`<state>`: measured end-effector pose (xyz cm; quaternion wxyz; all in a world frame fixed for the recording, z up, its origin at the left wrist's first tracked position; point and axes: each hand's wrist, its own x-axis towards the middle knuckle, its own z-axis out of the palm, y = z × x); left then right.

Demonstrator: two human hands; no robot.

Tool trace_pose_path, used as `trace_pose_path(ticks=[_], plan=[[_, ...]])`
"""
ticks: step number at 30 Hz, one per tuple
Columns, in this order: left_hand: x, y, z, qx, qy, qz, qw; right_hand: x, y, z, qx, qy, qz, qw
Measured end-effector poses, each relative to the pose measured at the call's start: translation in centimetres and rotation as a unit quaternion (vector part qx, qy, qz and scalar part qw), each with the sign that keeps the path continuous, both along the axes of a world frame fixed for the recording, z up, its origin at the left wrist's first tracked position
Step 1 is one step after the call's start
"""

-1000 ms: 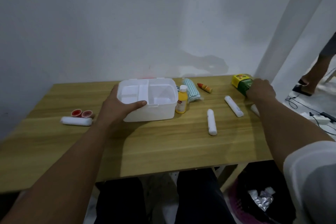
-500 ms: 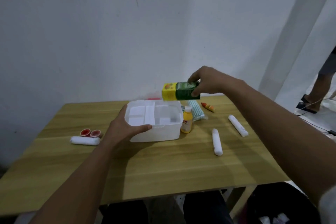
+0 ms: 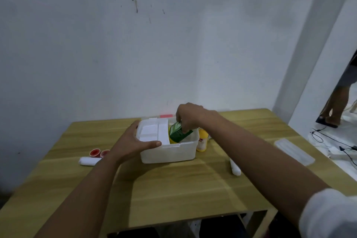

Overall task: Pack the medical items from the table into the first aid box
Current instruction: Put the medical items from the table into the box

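A white first aid box [image 3: 173,151] stands open on the wooden table [image 3: 173,189]. My left hand [image 3: 131,143] grips its left front corner, thumb over the rim. My right hand [image 3: 190,117] holds a green and yellow carton [image 3: 177,134] tilted down inside the box's right compartment. A yellow bottle [image 3: 202,142] stands against the box's right side. A white roll [image 3: 235,168] lies partly hidden by my right forearm. Another white roll [image 3: 87,161] and two red caps [image 3: 99,153] lie left of the box.
The table stands against a white wall [image 3: 135,54]. On the floor to the right lie a flat white lid [image 3: 294,151], a power strip and cables [image 3: 340,149]. Another person's legs [image 3: 337,102] stand in the doorway at far right.
My right hand has carried the green carton from above the box down into its right compartment. My left hand has kept its hold on the box. The camera has tilted upward.
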<state>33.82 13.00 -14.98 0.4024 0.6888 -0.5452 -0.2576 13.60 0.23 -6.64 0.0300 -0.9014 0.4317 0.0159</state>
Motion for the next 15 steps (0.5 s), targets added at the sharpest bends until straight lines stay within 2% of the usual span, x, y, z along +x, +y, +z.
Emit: trace_pose_path(ticks=[5, 15], plan=[[0.0, -0.7, 0.3, -0.006, -0.002, -0.063, 0.998, 1.8, 0.3, -3.0, 0.022, -0.023, 0.028, 0.999], [0.1, -0.7, -0.8, -0.03, -0.003, -0.056, 0.998, 2.0, 0.6, -5.2, 0.056, -0.073, 0.039, 0.995]])
